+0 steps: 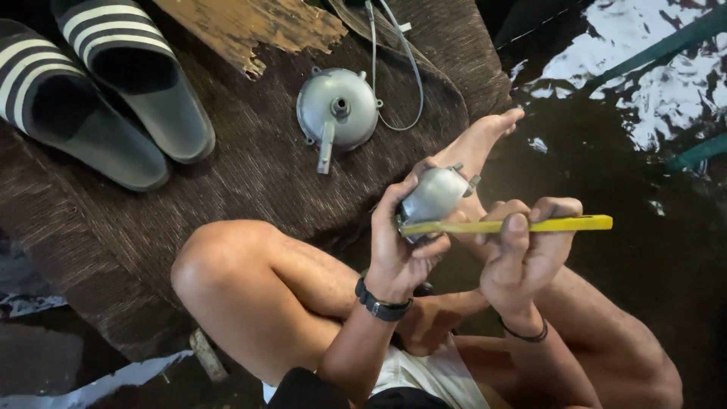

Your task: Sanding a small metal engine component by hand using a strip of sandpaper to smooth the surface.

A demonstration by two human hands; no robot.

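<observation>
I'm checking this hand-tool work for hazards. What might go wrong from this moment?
1. The thin yellow flat tool, held by the right hand, presses against the grey domed metal casing right beside the left hand fingers; a slip may jab them.
2. The casing is held in the air above bare legs, so it might drop onto them.
3. The second round grey metal cover lies loose on the brown woven mat near the bare foot.

light: dim, warm — glare: wet floor [651, 91] top right — focus: sharp
</observation>
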